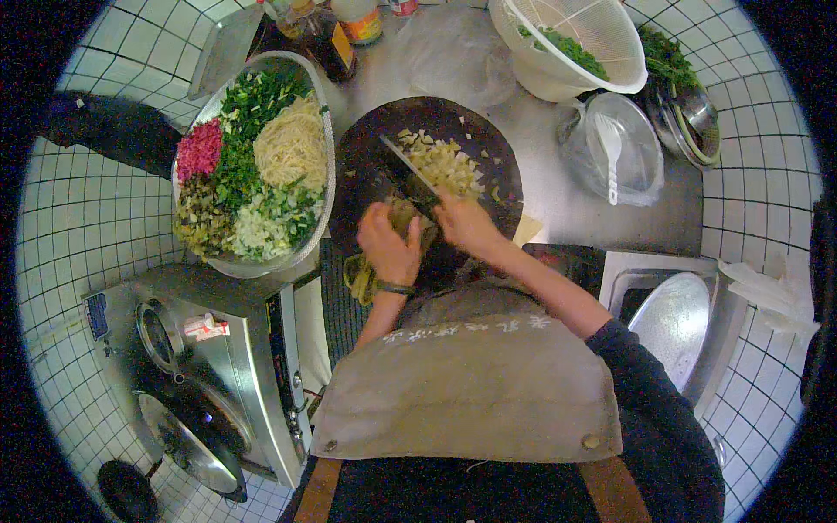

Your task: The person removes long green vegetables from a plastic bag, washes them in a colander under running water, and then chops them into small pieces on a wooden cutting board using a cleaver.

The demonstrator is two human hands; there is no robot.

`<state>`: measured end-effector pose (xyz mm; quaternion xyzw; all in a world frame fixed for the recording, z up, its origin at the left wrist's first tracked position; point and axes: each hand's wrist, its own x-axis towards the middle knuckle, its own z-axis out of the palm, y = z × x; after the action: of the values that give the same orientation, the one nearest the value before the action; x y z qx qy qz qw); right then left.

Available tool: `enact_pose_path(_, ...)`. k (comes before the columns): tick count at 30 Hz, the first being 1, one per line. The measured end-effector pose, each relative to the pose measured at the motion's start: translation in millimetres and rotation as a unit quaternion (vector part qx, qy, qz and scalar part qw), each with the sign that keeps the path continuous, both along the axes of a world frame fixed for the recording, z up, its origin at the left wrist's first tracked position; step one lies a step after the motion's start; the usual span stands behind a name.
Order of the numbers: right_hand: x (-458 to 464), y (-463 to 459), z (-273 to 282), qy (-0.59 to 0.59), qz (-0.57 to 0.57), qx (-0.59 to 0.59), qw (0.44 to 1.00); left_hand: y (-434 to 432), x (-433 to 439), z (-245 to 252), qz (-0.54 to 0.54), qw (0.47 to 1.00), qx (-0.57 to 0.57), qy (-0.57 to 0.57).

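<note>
My right hand (461,219) grips a cleaver (409,170), its blade slanting up and left over a round dark chopping board (366,127). Under the fingers of my left hand (390,242) lies a greenish-brown vegetable piece (412,219), perhaps pickled mustard, left of the cleaver's handle end. A heap of pale diced vegetable (448,163) spreads on the board to the right of the blade, with stray bits around it. More olive-green leafy vegetable (359,280) hangs at the board's near edge, beside my left wrist. The cleaver's handle is hidden in my right hand.
Left of the board, an oval mesh basket (330,163) holds several chopped ingredients in separate heaps. Bottles (327,42) stand behind it. At the back right are a white strainer basket (556,82) with greens and a plastic-lined bowl (631,170) with a white spoon (611,153). A steel stove (216,287) stands lower left.
</note>
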<state>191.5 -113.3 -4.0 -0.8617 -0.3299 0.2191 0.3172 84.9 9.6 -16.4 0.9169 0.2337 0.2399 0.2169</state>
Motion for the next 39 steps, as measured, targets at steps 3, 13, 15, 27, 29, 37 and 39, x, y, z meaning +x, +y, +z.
enact_pose_path(3, 10, -20, -10, 0.003, -0.018, 0.093, 0.996, -2, -3, 4, 0.099, 0.988, 0.01, 0.121)
enact_pose_path(13, 10, -24, -7, -0.022, -0.009, 0.106, 0.994, 39, -1, -6, 0.024, 0.997, 0.053, 0.059)
enact_pose_path(15, 10, -25, -8, -0.017, -0.006, 0.097, 0.995, 73, -10, -31, 0.147, 0.982, 0.066, 0.093)
enact_pose_path(27, 4, -44, 9, 0.033, -0.012, 0.015, 0.999, 92, 0, -57, 0.246, 0.932, -0.05, 0.26)
enact_pose_path(29, 4, -52, 10, 0.072, -0.01, -0.052, 0.996, 85, 12, -43, 0.247, 0.94, -0.035, 0.233)
enact_pose_path(37, 14, -61, 7, -0.022, -0.051, -0.072, 0.996, 78, 56, -38, 0.171, 0.945, -0.143, 0.24)
enact_pose_path(39, 13, -59, 6, -0.047, -0.045, -0.05, 0.997, 74, 57, -32, 0.13, 0.965, -0.139, 0.178)
